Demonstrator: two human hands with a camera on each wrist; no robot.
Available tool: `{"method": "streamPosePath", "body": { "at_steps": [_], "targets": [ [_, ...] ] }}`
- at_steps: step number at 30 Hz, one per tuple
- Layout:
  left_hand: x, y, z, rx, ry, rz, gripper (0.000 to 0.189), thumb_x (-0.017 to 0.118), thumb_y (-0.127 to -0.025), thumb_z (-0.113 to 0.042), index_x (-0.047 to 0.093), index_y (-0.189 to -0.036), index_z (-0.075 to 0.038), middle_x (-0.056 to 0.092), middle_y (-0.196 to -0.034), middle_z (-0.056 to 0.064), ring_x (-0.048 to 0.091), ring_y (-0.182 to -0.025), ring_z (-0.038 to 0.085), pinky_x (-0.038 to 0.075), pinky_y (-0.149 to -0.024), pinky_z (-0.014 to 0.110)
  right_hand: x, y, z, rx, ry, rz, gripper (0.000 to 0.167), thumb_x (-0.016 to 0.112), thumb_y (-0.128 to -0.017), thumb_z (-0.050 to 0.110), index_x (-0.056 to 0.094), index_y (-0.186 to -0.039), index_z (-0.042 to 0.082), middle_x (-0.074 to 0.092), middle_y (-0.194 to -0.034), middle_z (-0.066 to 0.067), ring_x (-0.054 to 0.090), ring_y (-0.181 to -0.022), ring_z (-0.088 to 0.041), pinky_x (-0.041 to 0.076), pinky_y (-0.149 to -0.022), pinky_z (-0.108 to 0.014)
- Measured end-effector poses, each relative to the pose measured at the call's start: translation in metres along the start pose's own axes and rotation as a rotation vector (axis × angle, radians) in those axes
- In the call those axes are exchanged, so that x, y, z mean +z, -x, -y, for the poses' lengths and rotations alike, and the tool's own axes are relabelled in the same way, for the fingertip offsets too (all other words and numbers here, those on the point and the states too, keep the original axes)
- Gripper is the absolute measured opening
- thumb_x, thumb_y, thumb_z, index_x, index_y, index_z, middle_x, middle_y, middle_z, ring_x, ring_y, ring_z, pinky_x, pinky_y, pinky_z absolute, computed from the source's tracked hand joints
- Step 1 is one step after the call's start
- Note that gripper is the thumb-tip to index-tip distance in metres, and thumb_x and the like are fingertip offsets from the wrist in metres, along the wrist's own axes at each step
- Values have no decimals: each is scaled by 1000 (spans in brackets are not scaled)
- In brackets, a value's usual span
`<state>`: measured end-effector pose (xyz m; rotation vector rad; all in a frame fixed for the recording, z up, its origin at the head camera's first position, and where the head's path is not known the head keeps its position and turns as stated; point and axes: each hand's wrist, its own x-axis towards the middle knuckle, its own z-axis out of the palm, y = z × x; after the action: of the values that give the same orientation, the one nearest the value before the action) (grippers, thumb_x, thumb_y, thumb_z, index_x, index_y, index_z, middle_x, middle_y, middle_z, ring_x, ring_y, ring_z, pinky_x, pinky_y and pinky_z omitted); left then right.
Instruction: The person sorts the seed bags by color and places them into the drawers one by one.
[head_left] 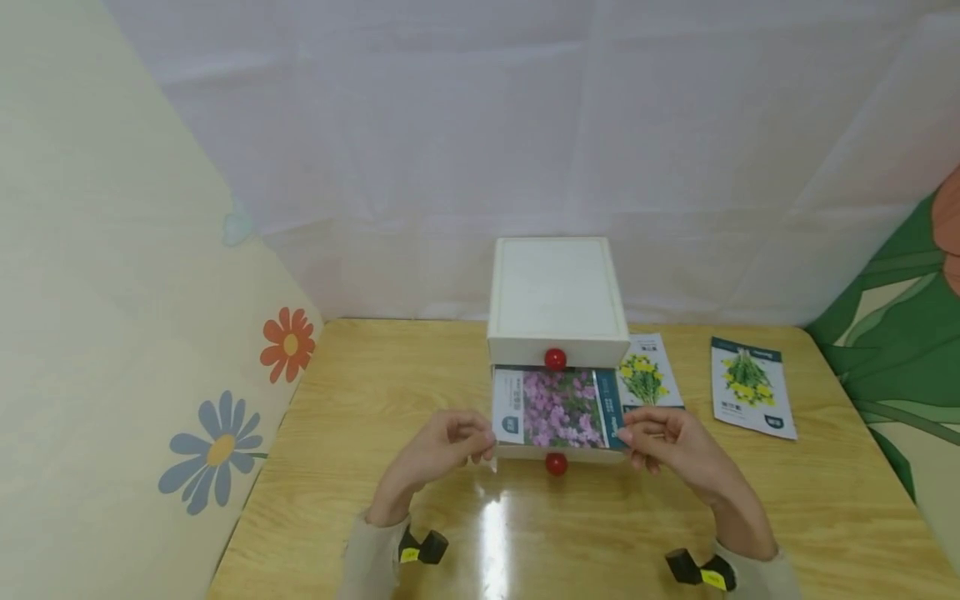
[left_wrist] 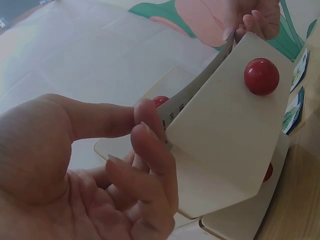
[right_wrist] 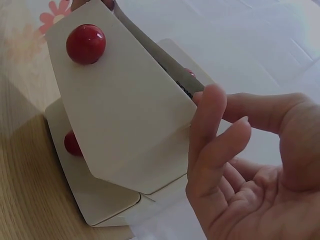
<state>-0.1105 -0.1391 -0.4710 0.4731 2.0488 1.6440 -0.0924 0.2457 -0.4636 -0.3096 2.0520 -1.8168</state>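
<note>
A seed packet (head_left: 564,408) with pink-purple flowers lies flat across the top of a pulled-out white drawer (left_wrist: 225,125). My left hand (head_left: 448,442) pinches its left edge between thumb and fingers. At the opposite edge, my right hand (head_left: 675,446) pinches the dark green end. Both wrist views show the packet bowed slightly along the drawer's front edge. The drawer bears a red knob (right_wrist: 86,44) and belongs to a small white cabinet (head_left: 555,287). What lies inside the drawer is hidden under the packet.
Right of the cabinet, a yellow-flowered seed packet (head_left: 647,375) lies partly hidden behind the cabinet and my right hand. Another such packet (head_left: 752,387) lies farther right on the wooden table (head_left: 360,392). A white cloth (head_left: 420,150) hangs behind the cabinet.
</note>
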Motion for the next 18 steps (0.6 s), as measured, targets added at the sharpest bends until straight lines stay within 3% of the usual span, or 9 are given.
{"method": "streamPosePath", "body": {
  "at_steps": [8,18],
  "targets": [
    [2,-3,3,2,17,-38,21,62,-107,-17,71,-109,1,68,-87,-2,60,-78,9,53,-71,18,2,-1,-3,-3,-5,-29,43,61,-108,8,49,-137,-21,78,-94,3,71,-67,-12,53,-51,-23],
    [5,-7,7,-2,7,-107,20,61,-108,-15,72,-110,1,67,-86,0,59,-76,10,53,-68,18,10,-2,1,18,-21,-149,24,65,-106,6,64,-119,-15,77,-84,2,66,-62,-11,50,-49,-21]
  ]
}}
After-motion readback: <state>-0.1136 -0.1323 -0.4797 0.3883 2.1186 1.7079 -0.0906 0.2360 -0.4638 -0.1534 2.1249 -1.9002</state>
